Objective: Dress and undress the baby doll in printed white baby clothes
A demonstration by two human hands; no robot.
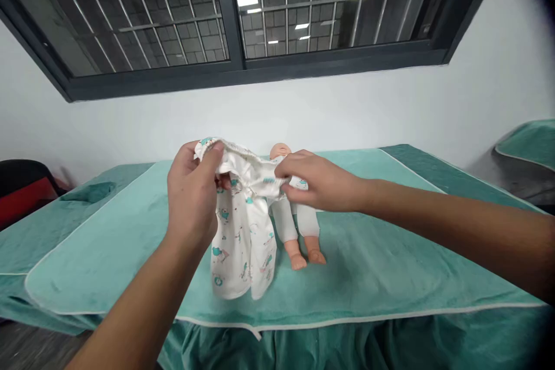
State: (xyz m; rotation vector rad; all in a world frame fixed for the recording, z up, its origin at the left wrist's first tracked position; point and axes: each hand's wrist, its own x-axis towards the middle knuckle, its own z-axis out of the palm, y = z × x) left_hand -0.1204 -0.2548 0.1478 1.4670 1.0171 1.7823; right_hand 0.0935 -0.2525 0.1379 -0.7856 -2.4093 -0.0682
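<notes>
White baby pants (243, 243) with a small teal and pink print hang in the air between my hands, legs downward. My left hand (195, 185) is closed on one side of their gathered waistband, thumb on top. At the other side, my right hand (318, 179) pinches the waistband's edge. Behind the pants a baby doll (309, 222) lies on its back, feet toward me. Its bare feet stick out of plain white leggings, and a printed top shows in part. My right hand and the pants hide most of its body and part of its head.
Under the doll lies a light green mat (390, 266) with white piping, over a darker green cover (338, 341). A white wall (286, 110) and a dark-framed barred window (236, 63) stand behind. A black and red object (30, 191) is at the far left.
</notes>
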